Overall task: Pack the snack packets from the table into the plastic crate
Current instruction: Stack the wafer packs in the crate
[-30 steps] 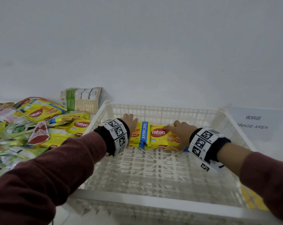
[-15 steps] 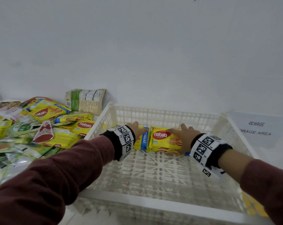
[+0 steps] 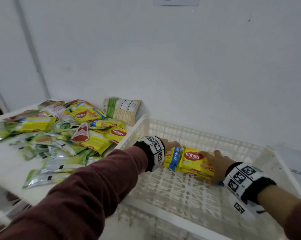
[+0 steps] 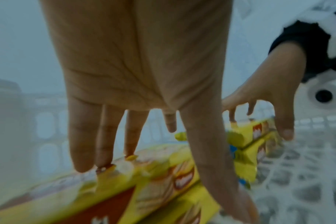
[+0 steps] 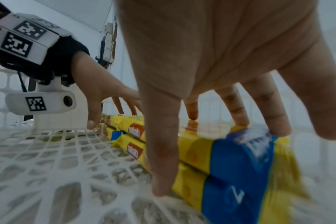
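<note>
Two stacks of yellow nabati wafer packets [image 3: 193, 158] lie side by side on the floor of the white plastic crate [image 3: 181, 125], near its far left corner. My left hand [image 3: 170, 144] rests on the left stack [image 4: 125, 189]: straight fingers on top at the far edge, thumb down the near side. My right hand [image 3: 213, 158] lies the same way on the right stack [image 5: 230, 159], its thumb tip reaching the crate floor. Neither hand has curled fingers. On the table to the left lies a pile of loose snack packets [image 3: 68, 135].
A beige and green pouch [image 3: 122, 110] leans on the white wall behind the pile. The crate's lattice floor [image 3: 181, 193] is bare in front of the stacks. A paper sign [image 3: 300, 170] lies to the right of the crate.
Both hands have slid the two stacks leftwards towards the crate's left wall. The head view has swung left, so more of the pile on the table shows.
</note>
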`<state>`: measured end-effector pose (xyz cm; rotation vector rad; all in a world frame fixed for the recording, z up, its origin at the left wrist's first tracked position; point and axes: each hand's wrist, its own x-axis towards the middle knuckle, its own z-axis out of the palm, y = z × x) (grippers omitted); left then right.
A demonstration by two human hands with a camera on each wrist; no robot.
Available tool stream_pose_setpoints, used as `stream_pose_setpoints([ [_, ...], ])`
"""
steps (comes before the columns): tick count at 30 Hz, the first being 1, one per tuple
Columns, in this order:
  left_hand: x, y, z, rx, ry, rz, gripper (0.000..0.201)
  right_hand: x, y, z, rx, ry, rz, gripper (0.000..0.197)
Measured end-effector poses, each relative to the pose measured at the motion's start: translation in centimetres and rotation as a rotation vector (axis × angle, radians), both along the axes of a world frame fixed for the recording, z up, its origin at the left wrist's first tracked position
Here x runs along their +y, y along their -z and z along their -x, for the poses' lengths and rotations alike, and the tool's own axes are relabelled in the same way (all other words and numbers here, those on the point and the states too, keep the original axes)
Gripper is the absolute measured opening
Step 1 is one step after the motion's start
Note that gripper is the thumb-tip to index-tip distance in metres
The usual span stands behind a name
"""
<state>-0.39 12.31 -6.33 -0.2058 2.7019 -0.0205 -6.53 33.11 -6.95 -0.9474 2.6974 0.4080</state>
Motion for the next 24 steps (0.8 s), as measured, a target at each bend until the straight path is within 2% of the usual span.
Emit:
stream_pose_setpoints([
  [2, -0.7, 0.3, -0.6, 0.069, -0.032, 0.021, 0.108, -0.1, -0.7, -0.2, -0.014, -0.006, -0.008, 0.106],
  [3, -0.1, -1.0, -1.1, 0.077, -0.052, -0.028, 0.103, 0.1, -1.1, -0.2, -0.03, 0.007, -0.024, 0.108],
  [6, 1.1, -5.9, -3.3, 0.256, -0.101, -0.2, 0.077, -0.1, -3.4, -0.8, -0.085, 0.03, -0.019, 0.107],
  [9, -0.1, -10.3, -6.8, 0.452, -0.063, -0.36, 0.066, -0.9, -7.0, -2.8, -0.097, -0.002, -0.005, 0.099],
  [10, -0.8, -11.5, -8.3, 0.483, -0.056, -0.402, 0.063, -1.4, -8.4, -3.9, -0.086, -0.035, -0.028, 0.106],
  [13, -4.4, -14.4, -12.4, 0.589, -0.062, -0.459, 0.058, -4.1, -11.7, -6.9, -0.052, -0.139, -0.019, 0.154],
  [14, -5.9, -14.9, -13.7, 0.599, -0.066, -0.447, 0.056, -5.2, -12.6, -7.9, -0.039, -0.175, 0.031, 0.155],
  [15, -7.7, -15.1, -15.0, 0.597, -0.074, -0.429, 0.055, -6.5, -13.4, -9.0, -0.038, -0.208, 0.081, 0.147],
  [18, -14.2, -14.0, -18.9, 0.558, -0.158, -0.354, 0.054, -12.0, -15.5, -14.2, -0.074, -0.264, 0.217, 0.1],
  [21, -21.9, -11.7, -22.6, 0.462, -0.266, -0.268, 0.055, -19.4, -16.1, -18.1, -0.099, -0.28, 0.271, 0.062],
  [24, -28.6, -9.0, -25.1, 0.419, -0.341, -0.167, 0.054, -27.4, -15.0, -19.9, -0.092, -0.304, 0.256, 0.056],
])
